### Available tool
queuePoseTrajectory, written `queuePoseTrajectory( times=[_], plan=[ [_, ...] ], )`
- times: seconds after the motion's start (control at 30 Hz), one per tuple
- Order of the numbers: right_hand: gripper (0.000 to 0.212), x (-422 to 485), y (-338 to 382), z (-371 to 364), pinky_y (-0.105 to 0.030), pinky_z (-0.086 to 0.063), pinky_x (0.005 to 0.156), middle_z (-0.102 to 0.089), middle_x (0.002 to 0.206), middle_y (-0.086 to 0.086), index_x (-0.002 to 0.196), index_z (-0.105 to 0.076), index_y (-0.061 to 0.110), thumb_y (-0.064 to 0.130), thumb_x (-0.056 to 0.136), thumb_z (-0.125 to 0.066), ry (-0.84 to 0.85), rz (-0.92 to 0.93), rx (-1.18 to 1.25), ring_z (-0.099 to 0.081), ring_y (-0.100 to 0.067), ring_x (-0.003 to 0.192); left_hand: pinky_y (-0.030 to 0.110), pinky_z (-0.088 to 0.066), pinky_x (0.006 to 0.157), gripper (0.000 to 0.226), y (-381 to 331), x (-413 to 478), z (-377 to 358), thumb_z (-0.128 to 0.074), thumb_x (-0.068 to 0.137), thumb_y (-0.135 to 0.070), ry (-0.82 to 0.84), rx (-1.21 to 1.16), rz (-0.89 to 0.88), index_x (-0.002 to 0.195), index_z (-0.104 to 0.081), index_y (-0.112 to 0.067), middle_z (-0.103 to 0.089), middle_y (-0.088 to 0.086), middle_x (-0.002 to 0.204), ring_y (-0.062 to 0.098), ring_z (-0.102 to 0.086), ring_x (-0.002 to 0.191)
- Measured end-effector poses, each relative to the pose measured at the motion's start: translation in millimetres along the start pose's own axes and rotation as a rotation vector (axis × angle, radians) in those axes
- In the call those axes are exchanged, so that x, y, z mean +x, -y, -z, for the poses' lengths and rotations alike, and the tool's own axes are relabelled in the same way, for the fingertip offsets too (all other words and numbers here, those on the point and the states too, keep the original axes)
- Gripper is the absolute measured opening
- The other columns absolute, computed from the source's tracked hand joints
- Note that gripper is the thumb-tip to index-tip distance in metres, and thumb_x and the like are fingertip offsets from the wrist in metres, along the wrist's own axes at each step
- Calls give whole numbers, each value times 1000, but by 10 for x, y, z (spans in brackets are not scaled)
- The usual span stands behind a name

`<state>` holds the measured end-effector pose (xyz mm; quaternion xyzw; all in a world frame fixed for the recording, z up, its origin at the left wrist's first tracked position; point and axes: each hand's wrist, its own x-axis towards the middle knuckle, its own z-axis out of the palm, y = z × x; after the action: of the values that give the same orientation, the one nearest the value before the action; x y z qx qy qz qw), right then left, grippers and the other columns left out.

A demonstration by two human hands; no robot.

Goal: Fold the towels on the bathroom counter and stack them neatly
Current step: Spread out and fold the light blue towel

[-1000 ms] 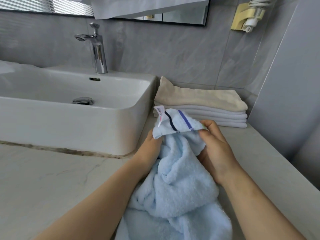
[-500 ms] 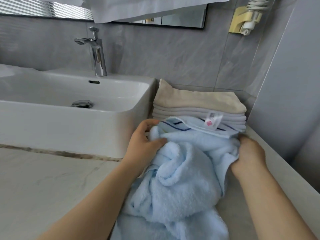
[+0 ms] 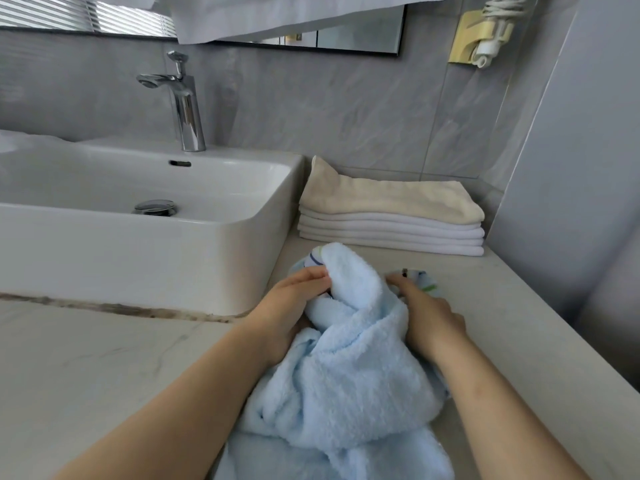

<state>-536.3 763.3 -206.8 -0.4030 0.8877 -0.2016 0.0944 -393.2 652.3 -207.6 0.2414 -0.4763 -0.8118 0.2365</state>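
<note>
A crumpled light-blue towel [image 3: 349, 368] lies bunched on the counter [image 3: 104, 375] in front of me. My left hand [image 3: 291, 306] pinches its striped edge at the left of the bunch. My right hand [image 3: 429, 317] grips the towel's right edge low on the counter, its fingertips pointing at a striped corner. Behind them, against the wall, sits a stack of folded towels [image 3: 391, 220]: a cream one on top of several white ones.
A white basin [image 3: 145, 216] with a chrome tap [image 3: 183, 98] fills the left side. A grey wall panel [image 3: 571, 202] closes the right. A white cloth [image 3: 277, 15] hangs over the mirror, and a yellow wall holder [image 3: 481, 32] sits at the top right.
Both hands have come down and nearer to me with the towel's edge, away from the folded stack. The edge that was spread wide half a second ago is now bunched between them.
</note>
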Motion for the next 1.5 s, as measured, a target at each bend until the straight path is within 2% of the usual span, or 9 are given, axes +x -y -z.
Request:
queuePoseTrajectory(
  times=[0.27,0.47,0.73,0.83,1.0,1.13,1.23,1.37,1.5],
  plan=[
    [43,113,120,-123,-34,-28,103,-41,144,4,135,-43,31,40,93,-47,211,140,-26,-36,-23,130,13,-49,53,55,36,63,-53,-59,90,-26,-140,479,-161,137,-30,-28,-62,-1,105,9,-62,80],
    [17,121,-1,-96,-36,-42,96,-61,109,9,75,-57,40,29,87,-52,200,119,124,-54,-17,108,19,-50,51,42,-3,40,30,-59,78,6,-220,357,-218,100,-58,-30,-66,0,87,9,-63,61],
    [17,26,-143,83,-28,-37,75,-66,96,2,73,-55,31,22,86,-49,-145,-51,-62,-55,-22,90,21,-42,54,29,-56,11,76,-48,72,-10,-453,1129,-453,56,-61,-30,-59,-15,57,3,-52,60],
    [13,43,-84,48,-33,-37,86,-56,90,7,74,-50,29,30,86,-47,-97,-50,-50,-46,-20,91,17,-44,54,30,-47,10,51,-48,81,-24,-330,903,-366,60,-68,-27,-62,-13,57,1,-55,57],
    [6,17,5,-23,-43,-27,98,-55,107,11,83,-46,32,38,82,-46,31,-5,-19,-40,-17,104,24,-43,70,15,13,64,84,-49,90,-38,-282,1308,-293,101,-59,-36,-54,-20,71,8,-54,75],
    [22,1,29,-25,-50,-21,102,-46,134,12,107,-46,46,45,85,-43,79,16,-27,-34,-21,127,39,-27,102,43,52,85,66,-42,87,-50,-228,1540,-189,130,-38,-49,-49,-11,131,19,-42,123],
    [15,-10,66,-7,-57,-17,103,-44,137,10,98,-50,43,46,89,-39,111,16,-37,-29,-25,134,40,-11,110,43,104,71,59,-32,91,-52,-90,1667,-158,134,-30,-53,-25,-15,149,18,-19,139],
    [12,-36,80,10,-49,-25,102,-51,128,10,94,-52,39,39,90,-41,98,52,-26,-38,-22,124,33,-28,106,34,60,31,8,-42,93,-36,57,1583,-271,125,-49,-42,-48,-15,129,9,-42,120],
    [17,-33,101,-7,-40,-43,91,-62,97,-1,70,-51,23,23,88,-48,74,105,125,-55,-26,100,3,-40,66,24,47,-8,-55,-50,88,-13,63,1272,-314,99,-62,-30,-60,-16,88,1,-54,77]
  ],
)
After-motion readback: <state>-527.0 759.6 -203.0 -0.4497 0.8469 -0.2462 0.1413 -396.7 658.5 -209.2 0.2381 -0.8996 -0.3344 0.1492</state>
